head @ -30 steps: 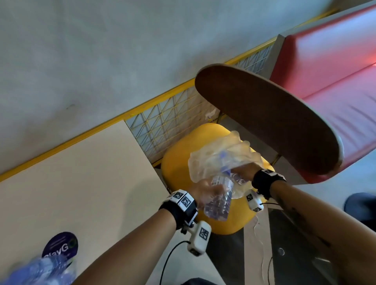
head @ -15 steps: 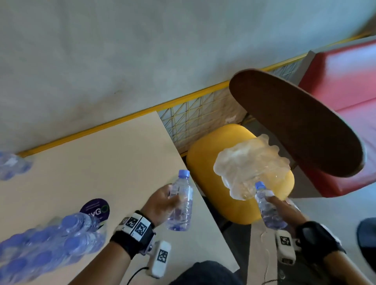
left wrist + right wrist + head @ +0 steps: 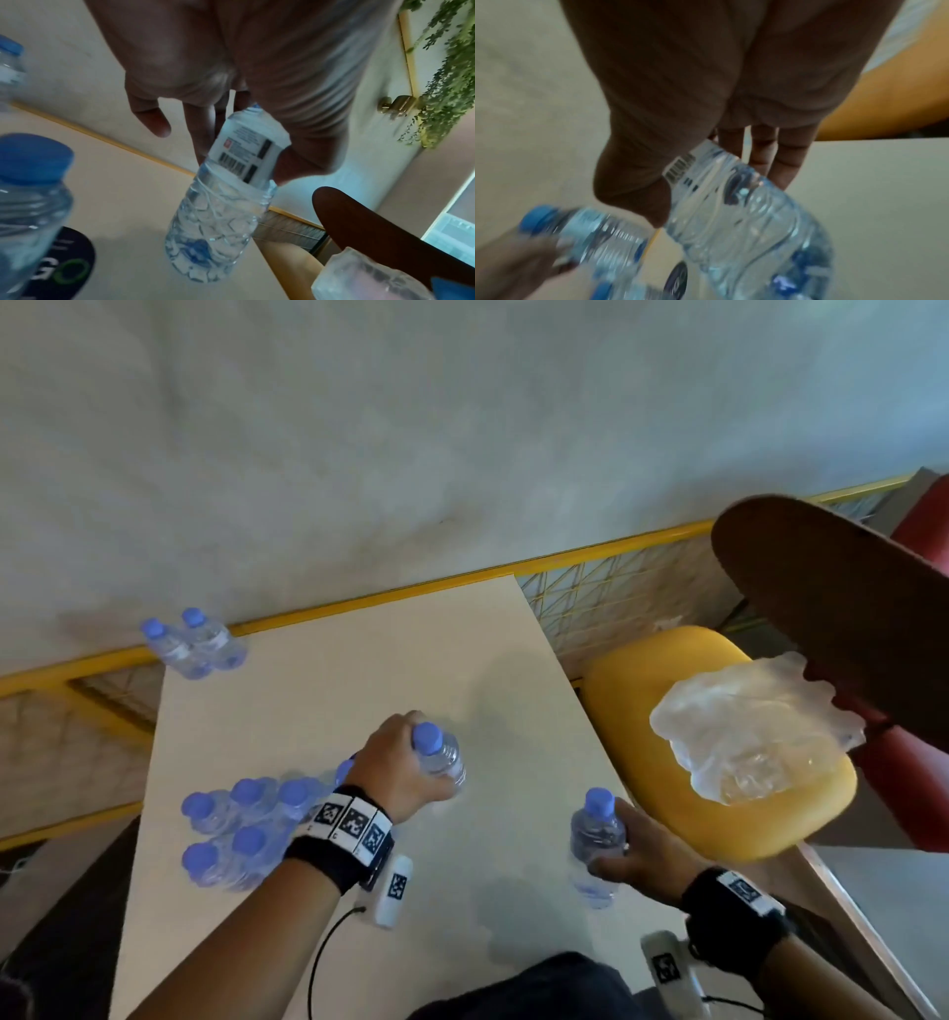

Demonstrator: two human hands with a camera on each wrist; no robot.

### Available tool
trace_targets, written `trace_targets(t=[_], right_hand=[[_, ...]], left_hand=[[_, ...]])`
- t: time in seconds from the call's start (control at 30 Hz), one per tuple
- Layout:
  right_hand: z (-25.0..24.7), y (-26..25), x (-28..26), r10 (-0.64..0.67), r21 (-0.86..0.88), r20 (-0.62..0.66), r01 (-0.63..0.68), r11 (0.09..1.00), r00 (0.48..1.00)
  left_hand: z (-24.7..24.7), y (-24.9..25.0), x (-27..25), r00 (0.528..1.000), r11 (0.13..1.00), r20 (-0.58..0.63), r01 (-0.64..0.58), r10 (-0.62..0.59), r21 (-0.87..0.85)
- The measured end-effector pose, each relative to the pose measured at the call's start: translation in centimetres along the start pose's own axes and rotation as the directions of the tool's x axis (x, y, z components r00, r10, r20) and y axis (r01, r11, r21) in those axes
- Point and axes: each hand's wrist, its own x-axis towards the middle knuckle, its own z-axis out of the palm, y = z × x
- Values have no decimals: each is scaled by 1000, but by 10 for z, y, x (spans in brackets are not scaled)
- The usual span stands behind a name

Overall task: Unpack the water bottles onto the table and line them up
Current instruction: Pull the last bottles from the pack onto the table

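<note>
My left hand [image 3: 405,762] grips a clear water bottle [image 3: 440,760] with a blue cap over the middle of the beige table [image 3: 318,701]; in the left wrist view the fingers [image 3: 203,130] curl round that bottle [image 3: 221,205] at its label. My right hand [image 3: 634,852] holds a second bottle [image 3: 595,837] upright near the table's right edge; the right wrist view shows this bottle [image 3: 744,213] in its grasp. A group of several bottles [image 3: 236,829] stands at the table's left. Two more bottles [image 3: 192,644] stand at the far left corner.
A crumpled clear plastic wrap [image 3: 750,737] lies on a yellow chair seat [image 3: 637,701] right of the table. A dark wooden chair back [image 3: 832,603] and a red bench [image 3: 924,526] are beyond it. A yellow railing [image 3: 359,608] runs along the table's far edge.
Both hands have carried their bottles from the plastic wrap on the chair leftward over the table. The left bottle is now near the standing group; the right bottle is above the table's right edge.
</note>
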Motion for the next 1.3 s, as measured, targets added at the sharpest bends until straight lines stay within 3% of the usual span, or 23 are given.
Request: trace_targets(t=[0.13,0.2,0.5,0.73,1.03,1.3], right_hand=[[56,-48,49,-188,-122,36,191,974,982],[86,-66,74,-220,-137,18,220,966,975],[180,-93,132,-161,-116,-62,154,981,985],[200,-89,138,-141,-109,-85,132,985,986],[203,-86,136,-141,-132,-90,129,983,986],[195,-94,140,-168,-175,-46,158,972,985]], left_hand=[[-15,-28,4,994,971,-12,111,-111,213],[-17,-43,8,990,963,19,132,-141,236],[-17,-75,20,972,941,210,33,-109,337],[-16,-85,29,962,910,264,-42,-76,413],[-20,-86,37,928,877,352,-62,-125,476],[-18,-89,39,933,860,309,0,-183,510]])
